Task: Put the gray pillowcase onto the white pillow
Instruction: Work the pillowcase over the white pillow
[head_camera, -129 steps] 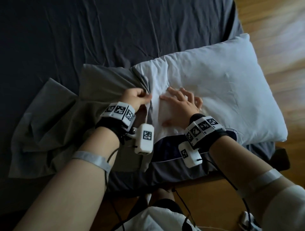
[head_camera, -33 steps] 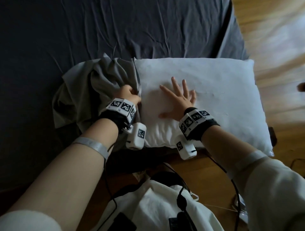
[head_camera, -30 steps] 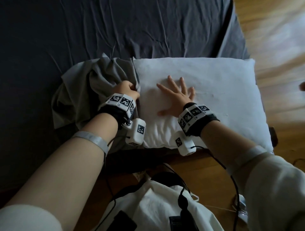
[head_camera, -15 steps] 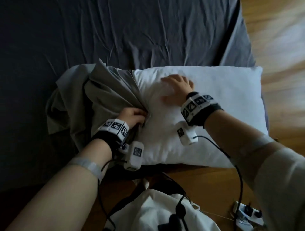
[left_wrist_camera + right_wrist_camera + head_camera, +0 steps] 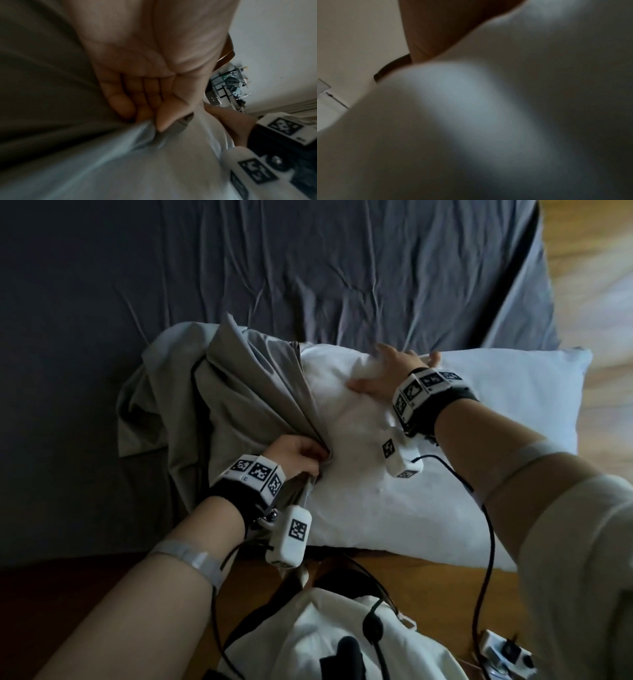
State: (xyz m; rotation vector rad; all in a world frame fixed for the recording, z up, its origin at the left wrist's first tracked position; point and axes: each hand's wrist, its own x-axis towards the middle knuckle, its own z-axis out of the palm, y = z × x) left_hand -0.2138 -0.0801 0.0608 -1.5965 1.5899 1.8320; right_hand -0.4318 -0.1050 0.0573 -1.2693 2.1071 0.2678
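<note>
The white pillow (image 5: 411, 474) lies along the near edge of the bed. The gray pillowcase (image 5: 246, 398) is bunched over its left end, with the hem running slantwise across the pillow top. My left hand (image 5: 308, 455) grips that hem near the pillow's front; in the left wrist view the thumb and fingers (image 5: 149, 115) pinch a fold of the pillowcase (image 5: 42, 81) against the pillow (image 5: 154, 169). My right hand (image 5: 394, 371) sits at the pillow's far edge, fingers curled into it, blurred. The right wrist view shows only pillow (image 5: 471, 121) up close.
A wrinkled dark gray sheet (image 5: 308, 268) covers the bed beyond the pillow. Wooden floor (image 5: 599, 285) lies to the right and below the bed edge. A power strip (image 5: 503, 655) and cables lie on the floor near my white clothing (image 5: 325, 628).
My right hand left its flat rest on the pillow's middle and went to the far edge. My left hand dragged the hem toward the near side, spreading the pillowcase over the left end.
</note>
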